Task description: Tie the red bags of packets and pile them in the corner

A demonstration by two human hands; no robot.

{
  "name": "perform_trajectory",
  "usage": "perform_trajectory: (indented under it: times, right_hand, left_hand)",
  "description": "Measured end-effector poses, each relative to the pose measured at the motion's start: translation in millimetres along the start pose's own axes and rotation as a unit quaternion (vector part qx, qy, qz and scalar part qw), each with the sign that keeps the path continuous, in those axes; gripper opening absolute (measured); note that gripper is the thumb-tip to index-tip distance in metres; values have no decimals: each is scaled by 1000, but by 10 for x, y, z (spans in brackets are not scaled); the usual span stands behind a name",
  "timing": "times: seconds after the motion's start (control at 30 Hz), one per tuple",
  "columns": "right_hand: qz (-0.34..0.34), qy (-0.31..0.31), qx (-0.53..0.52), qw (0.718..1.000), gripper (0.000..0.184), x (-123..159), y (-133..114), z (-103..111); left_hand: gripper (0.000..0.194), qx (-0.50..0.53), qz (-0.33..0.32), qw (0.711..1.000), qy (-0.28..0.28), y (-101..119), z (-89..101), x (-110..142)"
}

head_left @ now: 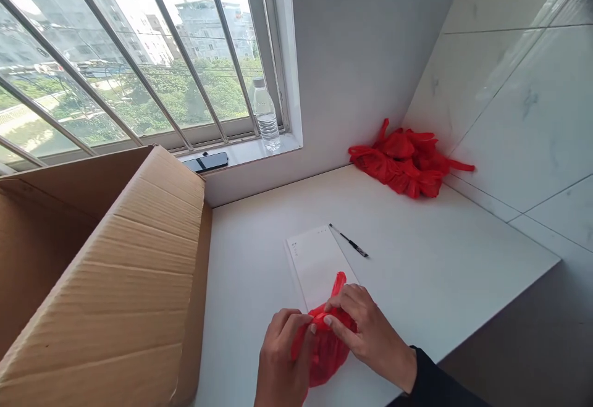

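Observation:
Near the table's front edge a thin red plastic bag (327,359) lies bunched between both hands. My left hand (283,346) pinches the upper part of the bag between thumb and fingers. Close beside it, the thumb and fingertips of my right hand (362,323) close on the same gathered edge. One end of the bag sticks up past the hands, over a white notepad (319,252) with small dark marks. A black pen (349,241) rests just right of the notepad. The bag's contents, if any, cannot be made out.
On the left a large open cardboard box (139,283) has one flap folded outward. A heap of red plastic bags (403,163) sits in the far corner against the walls. The windowsill holds a clear water bottle (266,117) and a dark phone (208,161). Metal bars cross the window.

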State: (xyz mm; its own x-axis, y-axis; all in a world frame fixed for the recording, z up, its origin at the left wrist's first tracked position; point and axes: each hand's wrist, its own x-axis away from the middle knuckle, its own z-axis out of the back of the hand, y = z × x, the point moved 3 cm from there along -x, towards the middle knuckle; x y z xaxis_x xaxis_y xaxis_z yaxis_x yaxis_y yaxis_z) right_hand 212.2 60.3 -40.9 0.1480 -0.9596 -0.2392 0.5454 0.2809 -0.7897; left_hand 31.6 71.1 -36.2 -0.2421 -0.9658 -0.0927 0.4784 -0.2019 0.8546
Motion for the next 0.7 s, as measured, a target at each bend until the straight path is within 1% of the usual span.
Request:
perform_trajectory:
  times: [0.07, 0.1, 0.2, 0.27, 0.33, 0.4, 0.47, 0.53, 0.6, 0.7]
  right_hand:
    - [4, 11, 2, 1000, 8, -4, 12, 22]
    - [-4, 18, -1, 1000, 11, -1, 29, 38]
    - [-76, 32, -30, 996, 19, 36, 115, 82]
    - [-127, 31, -55, 990, 22, 67, 161, 100]
    - [-145, 24, -64, 987, 20, 78, 160, 108]
    - [-127, 12, -52, 990, 21, 62, 110, 109]
    - [-96, -2, -37, 995, 18, 38, 43, 106]
    - [-84, -2, -38, 996, 18, 29, 0, 118]
    - [-107, 14, -62, 992, 21, 48, -1, 154]
    - [-173, 42, -116, 977, 26, 112, 41, 239]
  left_hand:
    - [25, 45, 37, 998, 22, -15, 40, 15]
    - [27, 67, 66, 995, 35, -40, 69, 26]
    - [33, 130, 167, 974, 75, -163, 159, 66]
    - [37, 153, 201, 963, 89, -220, 199, 86]
    - [40, 143, 189, 968, 81, -203, 211, 87]
    - [42, 94, 141, 984, 54, -108, 195, 69]
    - [40, 38, 91, 995, 10, 18, 156, 44]
    - [32, 14, 58, 998, -20, 116, 125, 24]
    - [22, 27, 46, 999, -9, 157, 135, 18]
    - [20, 56, 63, 995, 52, 131, 215, 44]
